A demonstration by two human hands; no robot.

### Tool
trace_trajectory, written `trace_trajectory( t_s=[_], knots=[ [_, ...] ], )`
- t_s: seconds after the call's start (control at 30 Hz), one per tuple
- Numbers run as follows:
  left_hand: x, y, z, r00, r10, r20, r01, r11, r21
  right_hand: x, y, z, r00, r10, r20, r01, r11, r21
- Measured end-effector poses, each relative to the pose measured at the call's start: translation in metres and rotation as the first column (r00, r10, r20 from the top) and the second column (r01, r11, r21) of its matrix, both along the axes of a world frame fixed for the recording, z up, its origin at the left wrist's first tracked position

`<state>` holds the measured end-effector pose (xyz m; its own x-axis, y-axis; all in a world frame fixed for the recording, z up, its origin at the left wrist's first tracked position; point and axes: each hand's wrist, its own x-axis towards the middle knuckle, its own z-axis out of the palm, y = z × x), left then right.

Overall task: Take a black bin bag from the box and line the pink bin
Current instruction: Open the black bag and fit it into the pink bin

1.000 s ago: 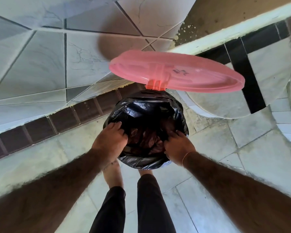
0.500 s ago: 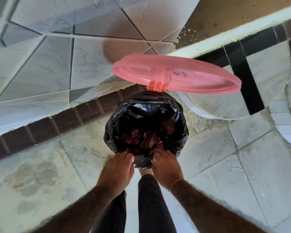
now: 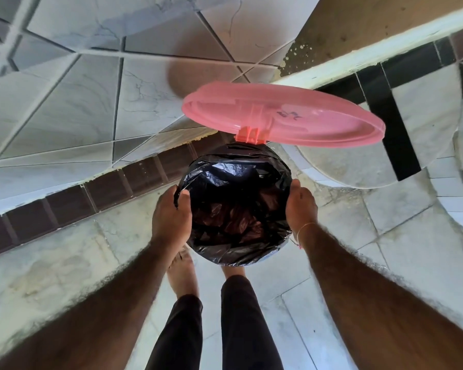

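Observation:
The pink bin stands on the floor in front of my feet, its round lid (image 3: 284,116) swung up and open at the back. A black bin bag (image 3: 238,204) sits inside it, its edge folded over the rim all round, so the bin's body is hidden. My left hand (image 3: 171,217) rests on the left side of the rim and pinches a fold of the bag between thumb and fingers. On the right side of the rim my right hand (image 3: 301,206) presses against the bag.
A tiled wall (image 3: 91,89) with a dark brown skirting (image 3: 91,193) runs behind and to the left of the bin. At the right stands a curved white and black tiled structure (image 3: 385,134). My bare feet (image 3: 182,273) are just in front of the bin.
Both hands have moved from the near edge of the rim, apart from each other, to the left and right sides of it. The bag's edge now lies further down over the rim.

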<state>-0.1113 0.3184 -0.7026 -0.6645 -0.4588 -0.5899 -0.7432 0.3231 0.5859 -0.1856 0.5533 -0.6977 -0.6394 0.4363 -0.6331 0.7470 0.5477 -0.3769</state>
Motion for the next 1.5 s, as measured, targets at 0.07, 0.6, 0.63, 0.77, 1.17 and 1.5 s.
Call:
trace_trajectory(
  t_s=[0.07,0.6,0.63,0.77,1.17,1.5],
  knots=[
    [-0.003,-0.005,0.0,1.0,-0.004,0.008,0.004,1.0,-0.027,-0.004,0.004,-0.001,1.0,0.014,0.002,-0.014,1.0,0.005],
    [0.016,-0.03,0.039,0.967,-0.245,0.064,0.25,0.965,-0.085,0.036,-0.003,0.03,0.979,0.185,-0.085,-0.178,0.98,0.088],
    [0.018,-0.03,0.04,0.96,-0.271,0.072,0.276,0.959,-0.069,0.041,-0.003,0.031,0.976,0.204,-0.069,-0.198,0.976,0.085],
    [0.021,-0.021,0.047,0.978,-0.177,0.113,0.181,0.983,-0.024,0.045,-0.004,0.035,0.998,-0.029,-0.063,0.033,0.997,0.069],
    [0.048,0.026,0.025,0.724,0.478,0.497,-0.667,0.667,0.332,0.064,0.004,0.019,0.749,-0.565,0.347,0.662,0.656,-0.363],
    [0.037,-0.025,0.062,0.977,0.065,0.205,-0.092,0.988,0.127,0.065,0.02,0.045,0.996,-0.063,0.068,0.062,0.998,0.015]
  ],
)
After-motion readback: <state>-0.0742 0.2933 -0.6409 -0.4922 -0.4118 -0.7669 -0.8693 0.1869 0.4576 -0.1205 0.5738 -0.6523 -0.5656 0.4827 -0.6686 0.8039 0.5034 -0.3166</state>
